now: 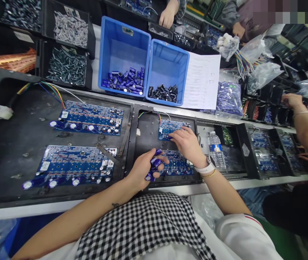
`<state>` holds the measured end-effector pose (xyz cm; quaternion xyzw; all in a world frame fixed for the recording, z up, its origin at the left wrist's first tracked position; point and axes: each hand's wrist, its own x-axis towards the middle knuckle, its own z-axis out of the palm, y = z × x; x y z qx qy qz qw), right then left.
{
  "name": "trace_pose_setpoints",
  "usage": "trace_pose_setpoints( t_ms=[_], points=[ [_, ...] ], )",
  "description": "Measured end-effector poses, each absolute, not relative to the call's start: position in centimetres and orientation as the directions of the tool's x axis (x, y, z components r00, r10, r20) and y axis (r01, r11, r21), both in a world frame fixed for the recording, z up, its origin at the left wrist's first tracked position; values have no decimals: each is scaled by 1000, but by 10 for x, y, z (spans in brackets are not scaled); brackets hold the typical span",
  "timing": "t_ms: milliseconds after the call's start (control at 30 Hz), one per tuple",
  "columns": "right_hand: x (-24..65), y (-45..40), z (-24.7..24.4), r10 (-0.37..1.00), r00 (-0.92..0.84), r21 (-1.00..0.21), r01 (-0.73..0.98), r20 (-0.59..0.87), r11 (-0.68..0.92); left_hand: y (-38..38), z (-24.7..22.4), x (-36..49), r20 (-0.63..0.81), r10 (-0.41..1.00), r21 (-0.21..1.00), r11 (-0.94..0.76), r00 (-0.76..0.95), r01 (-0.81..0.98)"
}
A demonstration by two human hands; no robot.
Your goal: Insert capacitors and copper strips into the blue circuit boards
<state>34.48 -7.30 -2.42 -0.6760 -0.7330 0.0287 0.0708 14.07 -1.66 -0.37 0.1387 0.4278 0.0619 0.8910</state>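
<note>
Several blue capacitors [156, 163] sit in the curled fingers of my left hand [140, 168], held just left of the lower circuit board [177, 162] of the middle tray. My right hand [186, 142] reaches over the upper circuit board [167, 124], its fingers pinching a blue capacitor [170, 137] at the board's lower left edge. Whether that capacitor's legs are in the board is hidden. In the left tray, an upper board [91, 116] and a lower board [75, 162] carry large blue capacitors along their lower edges.
Behind the trays stand a blue bin [124, 50] of blue capacitors and a smaller blue bin [167, 65] of black ones, beside a paper sheet [204, 79]. Black boxes of parts [66, 66] are at left. A water bottle [216, 150] lies right; a co-worker's hand [293, 101] is farther right.
</note>
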Motion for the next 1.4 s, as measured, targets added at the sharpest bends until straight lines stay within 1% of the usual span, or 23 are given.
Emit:
trace_pose_setpoints(
  t_ms=[67,100,133,200,267,300,333,433,500,633,733,900,1033,1100,1233,1333,1400],
  points=[
    [342,-75,-23,993,-83,-147,985,82,95,-17,-5,140,-756,227,293,956,614,8],
    [339,-76,-19,993,-62,-171,982,101,79,-18,-5,140,-759,225,289,957,611,6],
    [334,-77,-14,992,-29,-213,976,125,55,-18,-6,140,-757,224,286,958,613,4],
    [321,-80,1,989,14,-351,936,144,38,-19,-6,139,-734,222,295,955,641,7],
    [307,-81,15,993,-35,-480,873,116,87,-20,-5,139,-695,222,313,950,683,9],
    [302,-80,20,992,-70,-505,856,102,112,-20,-4,139,-684,224,312,950,695,1],
    [299,-78,21,992,-87,-493,861,95,123,-20,-3,139,-680,220,298,955,699,-11],
    [303,-67,7,993,-12,-335,941,118,51,-18,-1,138,-697,171,203,978,696,-37],
    [313,-58,-10,994,24,-261,965,109,6,-17,0,136,-699,128,151,988,703,-30],
    [324,-49,-31,997,15,-253,967,80,6,-17,-2,132,-716,88,104,994,692,-19],
    [324,-49,-29,997,7,-249,968,78,13,-19,-6,130,-714,100,124,992,693,-16],
    [321,-47,-20,999,-5,-208,978,41,14,-18,-8,128,-686,121,177,984,717,4],
    [317,-45,-18,1000,-2,-157,988,26,6,-17,-7,127,-701,225,291,957,677,-17],
    [315,-46,-19,999,-2,-133,991,35,6,-16,-7,126,-697,259,323,946,669,-30],
    [312,-49,-22,996,-71,-94,993,59,76,-16,-6,126,-700,258,286,956,666,-70],
    [313,-51,-24,988,-131,-65,989,81,137,-15,-6,127,-728,263,240,963,633,-124],
    [315,-51,-25,982,-163,-39,985,93,167,-14,-7,129,-741,266,230,963,617,-139]
  ],
)
